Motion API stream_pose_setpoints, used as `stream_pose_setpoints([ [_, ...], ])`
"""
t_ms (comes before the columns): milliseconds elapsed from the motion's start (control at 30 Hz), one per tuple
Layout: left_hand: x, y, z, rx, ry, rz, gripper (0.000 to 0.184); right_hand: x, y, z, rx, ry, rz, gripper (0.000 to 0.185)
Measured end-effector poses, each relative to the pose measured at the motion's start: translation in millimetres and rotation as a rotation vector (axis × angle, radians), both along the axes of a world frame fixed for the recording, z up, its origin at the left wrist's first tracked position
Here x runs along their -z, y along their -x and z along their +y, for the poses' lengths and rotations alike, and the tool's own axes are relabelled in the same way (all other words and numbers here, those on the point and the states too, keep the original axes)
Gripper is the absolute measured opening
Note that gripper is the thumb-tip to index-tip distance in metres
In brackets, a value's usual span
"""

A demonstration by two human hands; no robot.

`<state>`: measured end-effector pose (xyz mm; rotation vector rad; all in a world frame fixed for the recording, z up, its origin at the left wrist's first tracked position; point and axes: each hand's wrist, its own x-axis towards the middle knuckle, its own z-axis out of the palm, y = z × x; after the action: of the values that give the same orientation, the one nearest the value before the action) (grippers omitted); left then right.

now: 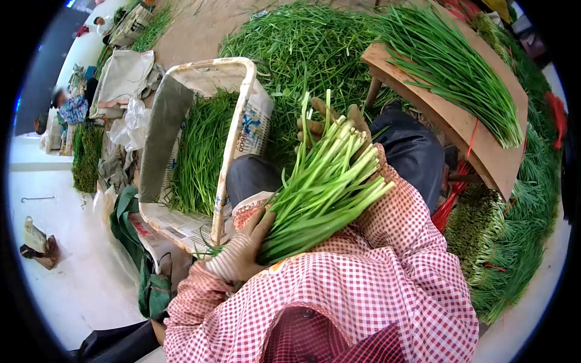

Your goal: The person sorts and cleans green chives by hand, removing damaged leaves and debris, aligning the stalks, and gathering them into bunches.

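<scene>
A loose bunch of garlic chives point(327, 187) lies slantwise across my lap, with pale stem ends up and to the right and green leaves down and to the left. My left hand point(248, 245), in a dirty glove, is closed around the leafy end. Behind the stem ends is my gloved right hand point(311, 126), its fingers bent round the upper stems and its palm partly hidden by them. A few stems stick up past its fingers. Left of my knee, a white plastic basket point(245, 100) holds more chives point(203, 151).
A curved wooden bench point(417, 94) at the right carries a pile of chives point(460, 78). Loose greens point(296, 54) cover the floor ahead. Tied bundles point(475, 227) and red ties point(457, 190) lie beyond the bench. Another person point(72, 107) sits far left, near plastic bags point(130, 124).
</scene>
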<state>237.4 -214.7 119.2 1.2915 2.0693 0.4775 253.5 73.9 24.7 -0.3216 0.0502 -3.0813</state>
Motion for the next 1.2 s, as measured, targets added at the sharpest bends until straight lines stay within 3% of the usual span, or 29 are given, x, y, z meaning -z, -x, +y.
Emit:
stream_pose_setpoints([
  [33,-9.8,10.2,3.3,0.079,0.087,-0.086,0.098,1.0,-2.8,0.3,-0.004,0.005,-0.004,0.042],
  [67,-15.5,20.4,9.0,0.129,-0.008,-0.118,0.095,2.4,-5.1,-0.1,-0.007,0.008,-0.006,0.042],
  [200,9.6,48.4,15.4,-0.059,-0.184,-0.232,0.100,6.8,-12.5,-1.0,-0.033,0.034,-0.029,0.042],
  [267,35.7,41.4,41.3,-0.336,-0.186,-0.732,0.107,7.7,-14.4,0.3,-0.045,0.041,-0.039,0.042],
  [300,55.7,48.6,42.2,-0.087,-0.051,-0.768,0.112,7.6,-14.3,2.2,-0.052,0.042,-0.042,0.042],
  [367,73.5,31.1,36.9,-0.188,0.164,-1.155,0.114,7.5,-11.4,10.4,-0.062,0.036,-0.039,0.042],
  [400,63.8,24.9,35.5,-0.292,0.179,-1.085,0.108,7.0,-10.7,16.3,-0.070,0.029,-0.018,0.042],
  [500,43.9,12.7,31.9,-0.404,0.091,-0.991,0.102,-6.1,-2.5,42.6,0.040,-0.468,-0.221,0.045],
  [533,51.8,6.9,23.4,-0.449,0.050,-0.959,0.100,-18.1,3.7,43.6,0.061,-0.493,-0.326,0.043],
  [567,51.3,4.3,20.5,-0.467,0.037,-0.955,0.100,-13.4,18.1,49.1,0.232,-0.799,-0.377,0.040],
  [700,48.2,-6.1,19.5,-0.556,-0.089,-0.941,0.095,-6.4,40.1,67.6,0.239,-0.844,-0.404,0.028],
  [767,36.6,-7.9,25.4,-0.570,-0.058,-0.899,0.092,-19.2,42.0,71.9,0.300,-1.033,-0.644,0.028],
  [833,35.1,-9.9,26.1,-0.584,-0.085,-0.899,0.092,-30.2,48.6,77.4,0.326,-1.108,-0.689,0.026],
  [900,41.9,-11.8,21.3,-0.525,-0.075,-0.789,0.086,-70.2,54.8,81.6,0.451,-1.226,-0.992,0.028],
  [1000,34.4,-15.2,20.3,-0.588,-0.093,-0.920,0.086,-70.3,56.6,132.5,0.546,-1.443,-0.843,0.032],
  [1033,35.6,-14.8,19.8,-0.593,-0.102,-0.927,0.086,-70.4,60.6,149.2,0.591,-1.650,-0.525,0.036],
  [1100,37.4,-12.4,20.3,-0.570,-0.028,-0.898,0.086,-110.0,52.8,122.8,0.291,-1.928,-0.297,0.049],
  [1133,38.2,-12.7,20.3,-0.567,-0.030,-0.908,0.086,-128.7,53.9,93.2,0.077,-2.220,-0.106,0.056],
  [1167,38.6,-11.8,20.2,-0.551,-0.043,-0.921,0.087,-147.4,55.1,63.6,-0.110,-2.462,0.167,0.064],
  [1200,38.5,-9.3,20.8,-0.533,-0.057,-0.930,0.088,-140.1,57.8,46.1,-0.309,-2.482,0.445,0.067],
])
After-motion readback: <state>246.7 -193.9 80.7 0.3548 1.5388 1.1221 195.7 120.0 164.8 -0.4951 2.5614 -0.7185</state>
